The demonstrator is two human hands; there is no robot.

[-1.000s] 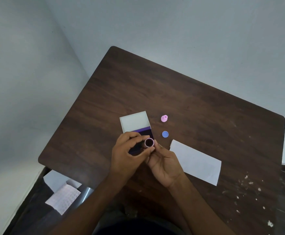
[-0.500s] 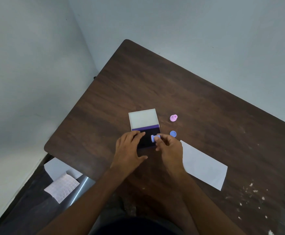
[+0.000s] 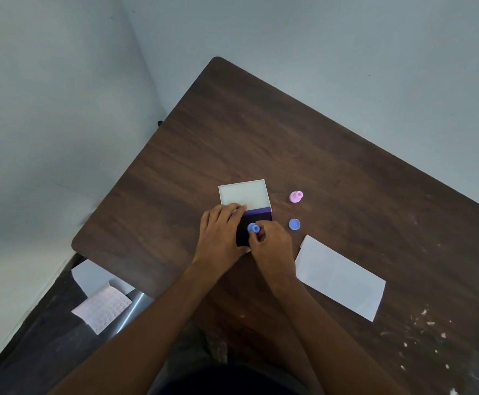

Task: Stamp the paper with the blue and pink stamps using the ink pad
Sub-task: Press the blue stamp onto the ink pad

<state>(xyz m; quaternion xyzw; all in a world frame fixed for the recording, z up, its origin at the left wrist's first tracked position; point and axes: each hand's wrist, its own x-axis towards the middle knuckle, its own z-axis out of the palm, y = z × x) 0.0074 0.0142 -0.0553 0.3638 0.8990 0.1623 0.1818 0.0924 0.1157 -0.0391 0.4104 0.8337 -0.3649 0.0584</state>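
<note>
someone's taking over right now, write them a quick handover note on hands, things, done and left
Right hand: grip shut on the blue stamp, held over the dark pad of the open ink pad.
Left hand: flat on the ink pad's left side, steadying it.
Blue cap and pink stamp lie right of the pad; paper sits nearer, to the right.
Done: pad open, blue stamp uncapped.
Left: the paper shows no marks; stamp it blue, then pink.

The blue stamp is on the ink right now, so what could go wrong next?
1. The right hand pinches the blue stamp by its small top only, so it might tip and ink unevenly.
2. The left hand rests on the open ink pad, so its fingers could pick up ink and smudge the paper.
3. Carrying the stamp over, it might knock the blue cap.
</note>
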